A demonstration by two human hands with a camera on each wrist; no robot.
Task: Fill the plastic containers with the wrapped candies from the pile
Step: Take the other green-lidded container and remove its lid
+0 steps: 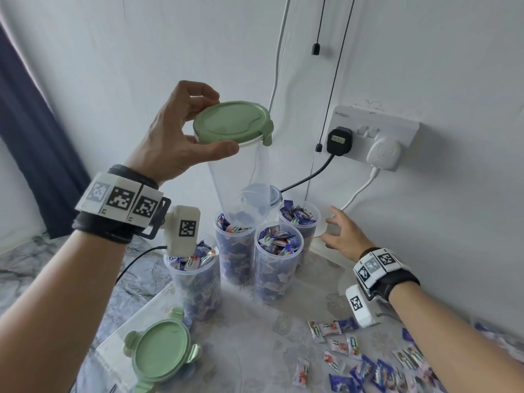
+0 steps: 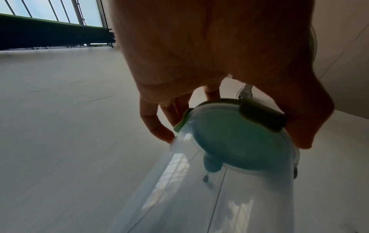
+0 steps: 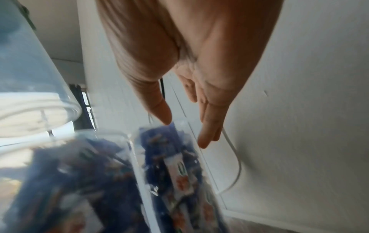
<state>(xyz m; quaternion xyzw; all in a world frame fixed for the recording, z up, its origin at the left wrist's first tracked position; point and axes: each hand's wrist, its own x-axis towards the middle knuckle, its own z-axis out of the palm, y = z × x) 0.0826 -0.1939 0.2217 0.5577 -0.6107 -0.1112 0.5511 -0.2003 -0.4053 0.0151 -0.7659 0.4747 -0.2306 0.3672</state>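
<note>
Head view, left hand: your left hand (image 1: 181,131) grips the green lid (image 1: 231,121) of an empty container (image 1: 239,177), lifted above the filled containers (image 1: 276,259).
Head view, right hand: your right hand (image 1: 341,232) is spread, holding nothing, fingers by the rearmost filled container (image 1: 304,222).
Head view, supply: candy pile (image 1: 368,361) lies on the bench (image 1: 255,350), front right; a loose lid (image 1: 161,351) lies front left.
Left wrist view: fingers (image 2: 153,124) and thumb curl round the lid rim; the lid is seated.
Right wrist view: fingertips (image 3: 207,137) are straight, just beside the container wall; contact cannot be told.
Step, judged: bringing in the next empty container.
Next move: set it down, unclip the lid, load from the pile.
</note>
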